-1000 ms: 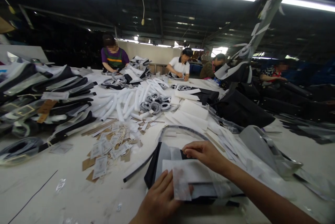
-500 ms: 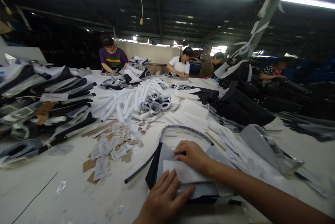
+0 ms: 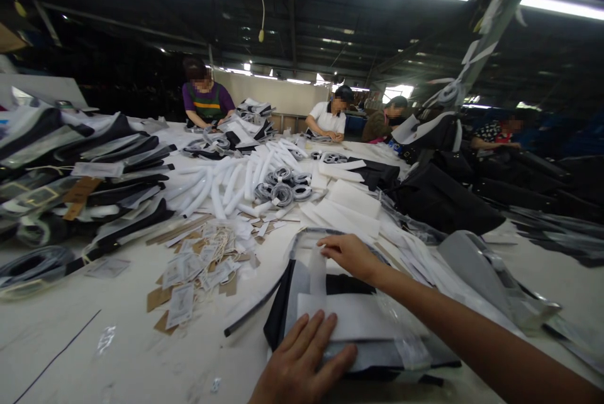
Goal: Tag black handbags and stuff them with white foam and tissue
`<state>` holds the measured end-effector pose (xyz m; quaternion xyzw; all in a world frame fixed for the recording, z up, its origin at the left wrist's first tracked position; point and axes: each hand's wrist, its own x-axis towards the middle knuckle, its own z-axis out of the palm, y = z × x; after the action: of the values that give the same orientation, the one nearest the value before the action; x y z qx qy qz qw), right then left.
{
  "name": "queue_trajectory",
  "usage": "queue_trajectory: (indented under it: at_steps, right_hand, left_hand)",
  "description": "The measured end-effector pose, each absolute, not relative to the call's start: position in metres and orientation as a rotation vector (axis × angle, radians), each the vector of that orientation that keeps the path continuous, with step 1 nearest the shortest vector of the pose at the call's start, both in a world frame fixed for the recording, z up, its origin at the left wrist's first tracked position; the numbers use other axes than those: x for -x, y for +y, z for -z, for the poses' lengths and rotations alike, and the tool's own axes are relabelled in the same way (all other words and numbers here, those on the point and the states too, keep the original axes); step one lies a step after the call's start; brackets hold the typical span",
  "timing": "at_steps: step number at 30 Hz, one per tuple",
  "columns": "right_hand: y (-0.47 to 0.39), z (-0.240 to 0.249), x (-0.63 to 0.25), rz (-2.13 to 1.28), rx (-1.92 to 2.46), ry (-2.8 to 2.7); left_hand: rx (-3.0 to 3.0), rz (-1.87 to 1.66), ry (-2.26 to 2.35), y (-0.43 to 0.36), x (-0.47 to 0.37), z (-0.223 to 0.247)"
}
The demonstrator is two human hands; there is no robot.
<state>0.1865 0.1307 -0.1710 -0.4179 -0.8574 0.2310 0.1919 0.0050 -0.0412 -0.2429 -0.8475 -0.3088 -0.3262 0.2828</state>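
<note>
A black bag (image 3: 278, 309) lies flat in front of me, partly covered by pale grey wrapping. Across its lower part lies a white foam sheet (image 3: 352, 317). My left hand (image 3: 304, 353) rests on the sheet's left end, fingers stretched out and nothing gripped. Above it, my right hand (image 3: 352, 257) pinches the upper end of a translucent white strip (image 3: 318, 275) near the bag's top edge. Behind that hand curves the wrapped bag strap (image 3: 302, 239), whose dark free end sticks out to the left. Crinkled clear plastic (image 3: 410, 347) covers the bag's right side.
Hang tags with strings (image 3: 202, 272) lie to the left. Stacked bags (image 3: 94, 158) rise at far left. White foam tubes (image 3: 226, 187), coiled straps (image 3: 282, 190) and foam sheets (image 3: 352, 202) lie ahead. Black bags (image 3: 443, 199) are piled on the right. Several people work across the table.
My right hand has risen away from the foam sheet towards the strap, drawing the translucent strip upward. A black patch of the bag now shows below it. My left hand stays flat on the sheet.
</note>
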Motion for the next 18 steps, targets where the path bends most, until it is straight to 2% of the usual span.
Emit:
queue_trajectory:
  at_steps: [10, 18]
  right_hand:
    - [0.141, 0.178, -0.193, -1.131, 1.030, -2.462]
    - [0.156, 0.200, -0.164, -1.012, 1.163, -2.382]
  left_hand:
    - [2.280, 0.910, -0.823, -0.040, -0.006, 0.238]
    - [2.198, 0.940, -0.829, -0.039, -0.007, 0.240]
